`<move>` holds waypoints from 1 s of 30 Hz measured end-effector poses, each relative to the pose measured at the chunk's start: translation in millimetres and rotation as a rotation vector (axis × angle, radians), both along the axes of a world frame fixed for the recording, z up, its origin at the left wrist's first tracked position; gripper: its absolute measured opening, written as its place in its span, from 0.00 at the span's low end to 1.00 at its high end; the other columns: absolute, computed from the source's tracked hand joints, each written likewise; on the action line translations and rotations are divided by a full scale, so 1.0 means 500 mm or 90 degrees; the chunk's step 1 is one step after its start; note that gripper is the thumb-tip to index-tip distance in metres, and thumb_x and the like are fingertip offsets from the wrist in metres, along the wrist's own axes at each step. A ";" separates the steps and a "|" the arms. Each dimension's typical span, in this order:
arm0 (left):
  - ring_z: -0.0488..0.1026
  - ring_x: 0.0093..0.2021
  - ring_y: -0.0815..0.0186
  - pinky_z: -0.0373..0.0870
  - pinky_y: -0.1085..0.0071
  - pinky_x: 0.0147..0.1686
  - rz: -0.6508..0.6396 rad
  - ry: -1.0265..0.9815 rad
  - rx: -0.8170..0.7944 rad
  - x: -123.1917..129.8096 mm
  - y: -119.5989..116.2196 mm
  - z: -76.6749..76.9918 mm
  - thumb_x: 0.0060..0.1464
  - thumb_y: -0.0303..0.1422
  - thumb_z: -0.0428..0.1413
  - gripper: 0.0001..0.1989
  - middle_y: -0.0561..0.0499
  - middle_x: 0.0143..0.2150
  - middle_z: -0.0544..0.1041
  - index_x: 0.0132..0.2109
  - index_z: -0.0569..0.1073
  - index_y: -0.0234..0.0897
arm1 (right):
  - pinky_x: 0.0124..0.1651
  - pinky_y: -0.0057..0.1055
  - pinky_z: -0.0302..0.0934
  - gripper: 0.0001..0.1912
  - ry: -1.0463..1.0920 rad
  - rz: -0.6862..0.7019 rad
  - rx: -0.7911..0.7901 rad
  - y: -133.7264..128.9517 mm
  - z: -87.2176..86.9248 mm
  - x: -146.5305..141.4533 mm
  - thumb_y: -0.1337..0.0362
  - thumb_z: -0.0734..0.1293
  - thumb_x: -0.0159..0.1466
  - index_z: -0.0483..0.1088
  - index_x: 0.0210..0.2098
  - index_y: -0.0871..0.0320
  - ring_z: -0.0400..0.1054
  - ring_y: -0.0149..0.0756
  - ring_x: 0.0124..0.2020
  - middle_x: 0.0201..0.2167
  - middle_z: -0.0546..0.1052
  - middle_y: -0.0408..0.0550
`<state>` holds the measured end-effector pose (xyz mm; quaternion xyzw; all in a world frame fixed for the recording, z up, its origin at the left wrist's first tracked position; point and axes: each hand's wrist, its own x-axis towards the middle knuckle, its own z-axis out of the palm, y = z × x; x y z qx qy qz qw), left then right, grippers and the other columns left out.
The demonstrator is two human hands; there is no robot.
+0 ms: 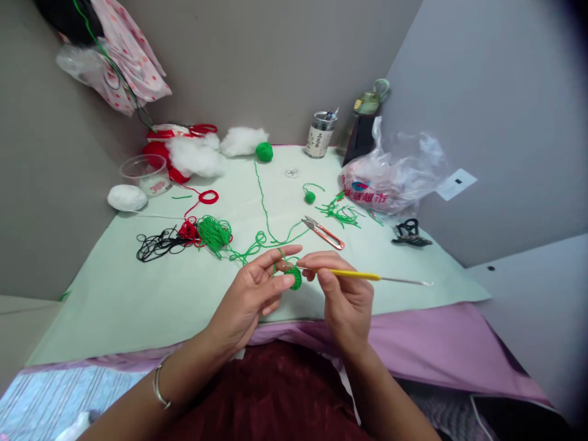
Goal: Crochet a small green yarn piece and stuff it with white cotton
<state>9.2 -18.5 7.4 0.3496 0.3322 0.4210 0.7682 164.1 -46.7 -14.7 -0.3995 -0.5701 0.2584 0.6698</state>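
Between the fingers of my left hand (257, 282) is a small green crochet piece (295, 278), pinched by the thumb. Green yarn (285, 254) runs over the raised index finger of that hand. My right hand (346, 300) grips a crochet hook (353, 274) by its yellow handle. One metal end of the hook points right, and its other tip is at the top of the crochet piece. Whether that tip sits inside a stitch is too small to tell. Just beyond my hands lie orange-handled thread snips (324, 233).
Tangled green yarn (214, 234) and black yarn (160, 244) lie at left, near a clear plastic cup (144, 168) and white stuffing (195, 156). A green yarn ball (264, 152), a pen jar (320, 136), a plastic bag (390, 174) and a black hair claw (410, 234) stand farther off.
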 end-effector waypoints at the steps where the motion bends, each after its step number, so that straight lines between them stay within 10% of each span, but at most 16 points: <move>1: 0.56 0.24 0.78 0.52 0.83 0.17 0.013 0.017 0.017 0.003 -0.002 -0.003 0.49 0.31 0.72 0.25 0.54 0.38 0.73 0.55 0.82 0.40 | 0.37 0.32 0.71 0.10 -0.031 -0.011 0.004 0.000 0.000 -0.002 0.69 0.65 0.73 0.80 0.42 0.54 0.75 0.34 0.35 0.36 0.82 0.46; 8: 0.46 0.20 0.81 0.51 0.84 0.17 -0.018 -0.057 -0.058 0.007 0.002 -0.017 0.51 0.31 0.72 0.22 0.61 0.26 0.63 0.54 0.84 0.38 | 0.44 0.35 0.73 0.17 -0.317 -0.131 0.168 -0.012 -0.025 -0.004 0.75 0.69 0.68 0.80 0.52 0.51 0.78 0.39 0.44 0.44 0.82 0.51; 14: 0.46 0.20 0.83 0.52 0.85 0.17 0.002 -0.087 -0.064 0.000 0.010 -0.013 0.50 0.28 0.72 0.14 0.59 0.27 0.65 0.47 0.86 0.36 | 0.35 0.31 0.68 0.12 0.049 -0.024 0.000 -0.001 -0.011 0.006 0.68 0.64 0.74 0.80 0.43 0.51 0.71 0.32 0.31 0.34 0.80 0.44; 30: 0.60 0.23 0.80 0.58 0.79 0.22 0.015 0.081 0.101 -0.004 0.001 -0.025 0.56 0.34 0.69 0.14 0.54 0.38 0.74 0.50 0.86 0.46 | 0.41 0.29 0.70 0.12 0.071 0.046 -0.076 -0.005 -0.009 0.015 0.64 0.62 0.76 0.78 0.42 0.52 0.74 0.29 0.34 0.37 0.81 0.43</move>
